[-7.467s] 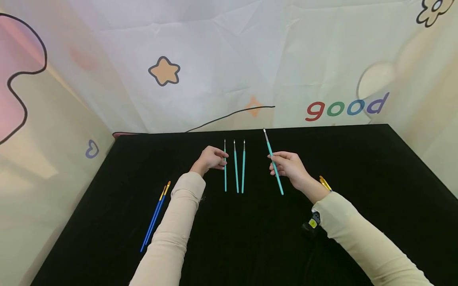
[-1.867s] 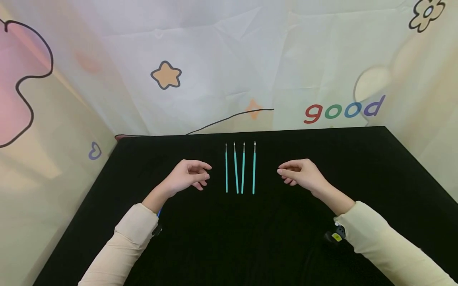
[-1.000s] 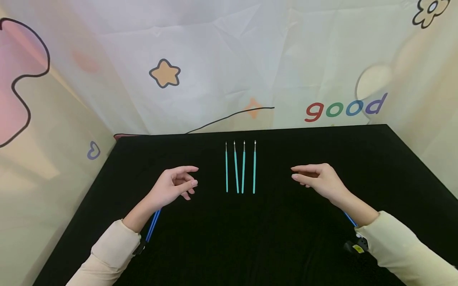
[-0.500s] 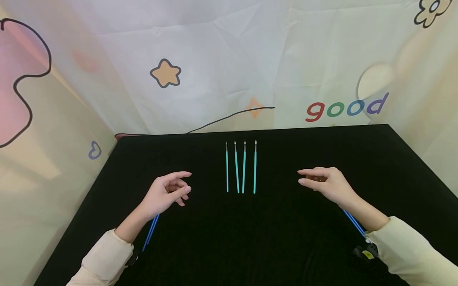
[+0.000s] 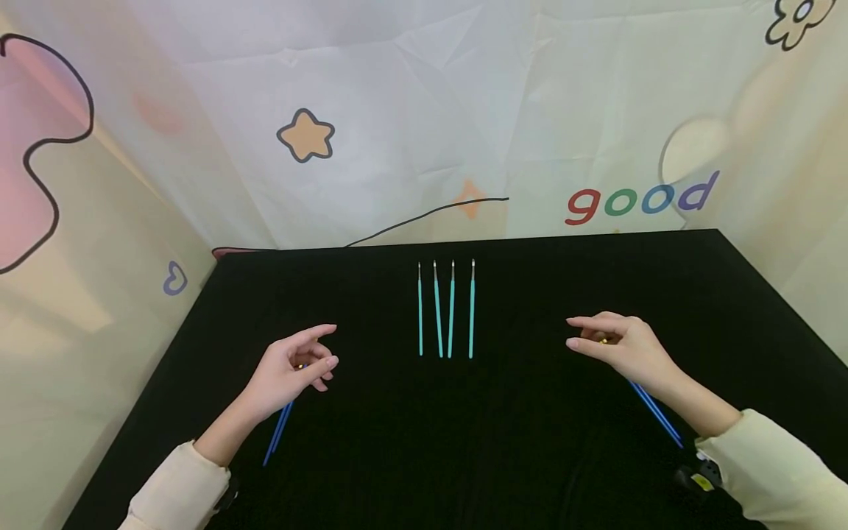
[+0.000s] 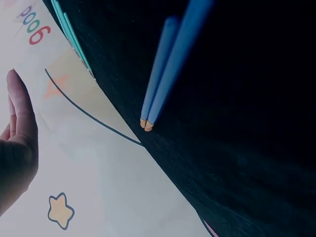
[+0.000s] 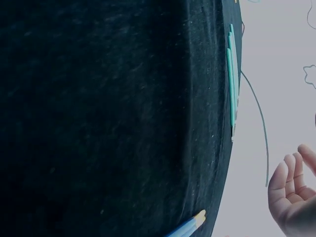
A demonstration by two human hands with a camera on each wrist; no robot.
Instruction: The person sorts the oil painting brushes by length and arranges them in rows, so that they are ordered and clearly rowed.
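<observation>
The left hand (image 5: 285,372) is hovering over the left blue brushes (image 6: 175,64), which are lying near the left edge of the bench (image 5: 424,449); the right hand (image 5: 634,350) is hovering over the right blue brushes (image 5: 656,414), toward the right edge. Good handling is probably calling for a level descent and an even pinch on both handles, staying clear of the turquoise brushes (image 5: 451,316) near the middle of the far edge. Left fingers are leaving a moderate gap, right fingers a narrower one; both are touching nothing.
</observation>
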